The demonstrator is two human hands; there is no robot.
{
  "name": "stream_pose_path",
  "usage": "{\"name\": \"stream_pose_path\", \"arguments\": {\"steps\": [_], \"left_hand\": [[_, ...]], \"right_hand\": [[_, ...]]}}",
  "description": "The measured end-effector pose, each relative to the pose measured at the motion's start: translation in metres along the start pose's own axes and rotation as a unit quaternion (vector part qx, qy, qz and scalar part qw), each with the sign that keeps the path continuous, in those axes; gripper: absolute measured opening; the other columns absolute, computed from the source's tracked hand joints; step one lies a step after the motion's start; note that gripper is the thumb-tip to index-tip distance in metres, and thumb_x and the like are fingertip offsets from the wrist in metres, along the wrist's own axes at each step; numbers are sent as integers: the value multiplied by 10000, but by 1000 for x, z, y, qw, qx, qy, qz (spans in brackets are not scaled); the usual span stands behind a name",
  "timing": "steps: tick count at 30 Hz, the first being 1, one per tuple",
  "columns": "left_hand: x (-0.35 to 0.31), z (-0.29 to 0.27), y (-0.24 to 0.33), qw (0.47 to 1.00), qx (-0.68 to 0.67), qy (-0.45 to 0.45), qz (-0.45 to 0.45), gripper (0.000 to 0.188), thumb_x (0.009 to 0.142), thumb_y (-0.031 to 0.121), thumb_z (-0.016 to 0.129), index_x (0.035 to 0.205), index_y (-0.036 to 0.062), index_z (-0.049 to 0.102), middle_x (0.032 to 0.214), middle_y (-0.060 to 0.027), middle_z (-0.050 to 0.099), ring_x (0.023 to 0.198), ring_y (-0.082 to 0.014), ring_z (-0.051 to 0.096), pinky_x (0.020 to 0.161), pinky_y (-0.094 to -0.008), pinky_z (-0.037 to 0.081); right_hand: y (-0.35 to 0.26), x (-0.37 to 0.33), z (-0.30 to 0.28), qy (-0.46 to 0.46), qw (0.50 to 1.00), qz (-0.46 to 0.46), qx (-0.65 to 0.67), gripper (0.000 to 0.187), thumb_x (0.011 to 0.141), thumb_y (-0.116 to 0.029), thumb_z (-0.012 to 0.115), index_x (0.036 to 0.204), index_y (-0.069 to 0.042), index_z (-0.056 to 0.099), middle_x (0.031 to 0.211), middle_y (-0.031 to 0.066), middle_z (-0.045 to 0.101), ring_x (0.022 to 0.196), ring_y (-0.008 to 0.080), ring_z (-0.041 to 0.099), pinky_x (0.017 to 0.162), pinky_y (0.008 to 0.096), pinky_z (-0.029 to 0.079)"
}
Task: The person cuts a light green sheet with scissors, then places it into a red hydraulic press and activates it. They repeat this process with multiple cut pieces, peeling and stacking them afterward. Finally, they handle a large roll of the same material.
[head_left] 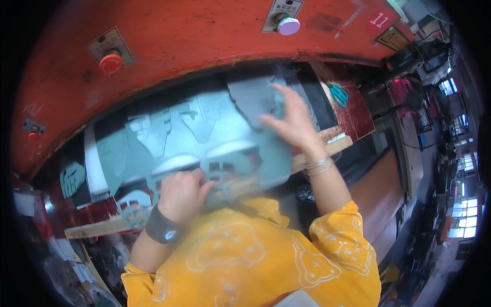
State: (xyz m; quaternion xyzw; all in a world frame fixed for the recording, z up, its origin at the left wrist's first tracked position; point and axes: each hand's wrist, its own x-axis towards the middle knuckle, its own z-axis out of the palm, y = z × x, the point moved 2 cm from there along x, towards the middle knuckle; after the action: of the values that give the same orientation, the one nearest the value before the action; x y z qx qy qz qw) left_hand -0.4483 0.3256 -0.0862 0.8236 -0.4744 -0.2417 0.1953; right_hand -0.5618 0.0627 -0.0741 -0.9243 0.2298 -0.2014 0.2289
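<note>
Yellow patterned sleeves at the near edge, both forearms rising from them. Left hand [181,193], grey wristband, fingers curled shut on the near edge of a teal sheet [169,138] punched with shaped cut-outs. Right hand [294,123], bangles at wrist, fingers spread, pressing the sheet's far right part. Sheet lies blurred across a wooden board [97,229] under the press. Beyond: red machine housing [204,36], red push button [111,63], pale violet button [289,25].
</note>
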Motion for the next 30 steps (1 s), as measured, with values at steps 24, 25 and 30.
{"name": "stream_pose_path", "arguments": {"steps": [24,25,30], "left_hand": [[87,-22,-51,970,-28,213,118,605,780,236,657,1310,40,440,1393,-256,340,1309,-411,288,1089,-501,211],[57,-30,-76,951,-27,302,50,575,782,118,611,1318,25,425,1381,-218,379,1290,-358,331,1079,-448,241],[-84,-32,-199,821,-44,496,-279,538,896,169,590,1381,69,378,1260,-147,446,1116,-240,454,963,-375,371]], "right_hand": [[125,23,-31,175,870,170,428,573,787,-176,628,1301,26,473,1146,139,586,990,188,585,834,305,474],[132,15,-36,126,905,181,363,641,751,-175,674,1326,14,464,1180,154,578,1076,200,554,898,316,439],[139,-6,-31,16,981,124,-149,624,664,-241,723,1243,-80,556,1296,192,477,1190,336,447,967,394,377]]}}
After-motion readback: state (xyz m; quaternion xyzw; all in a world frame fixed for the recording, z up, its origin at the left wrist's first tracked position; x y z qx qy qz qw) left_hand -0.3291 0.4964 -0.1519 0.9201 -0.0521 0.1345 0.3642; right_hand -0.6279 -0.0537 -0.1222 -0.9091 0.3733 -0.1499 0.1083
